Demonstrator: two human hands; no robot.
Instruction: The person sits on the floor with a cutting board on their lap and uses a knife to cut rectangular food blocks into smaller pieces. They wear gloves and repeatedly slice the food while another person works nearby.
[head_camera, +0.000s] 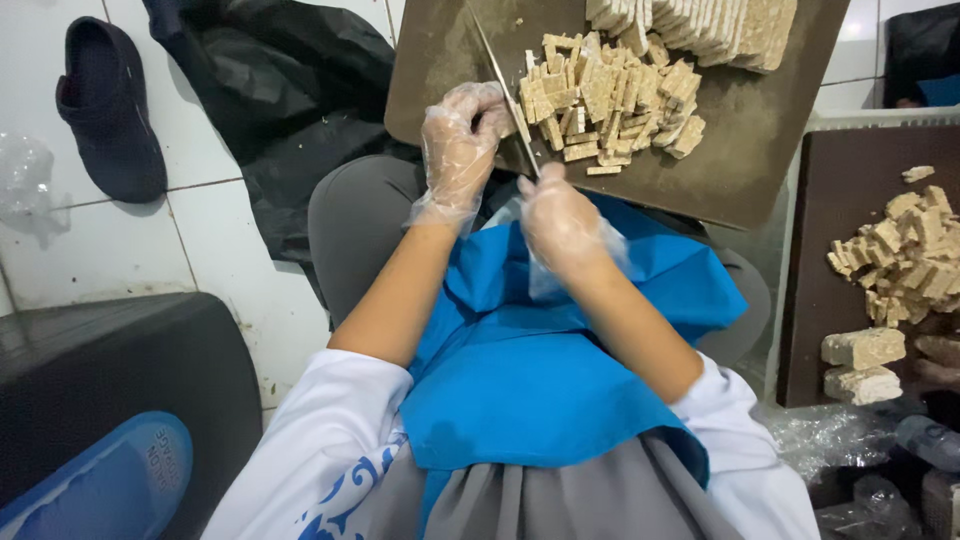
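The right hand (560, 215) grips a knife (505, 85) over the cutting board (440, 70). The left hand (462, 140), fingers curled, presses the cut tempeh pieces (600, 95).

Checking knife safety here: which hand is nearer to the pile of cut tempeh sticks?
Left. The left hand rests at the edge of the pile of cut tempeh sticks, touching it. The right hand grips the knife handle, just below the cutting board.

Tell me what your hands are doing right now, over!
Right hand grips the knife. Left hand steadies the cut beige pieces on the brown board. Uncut slabs sit behind; nothing blocks the blade.
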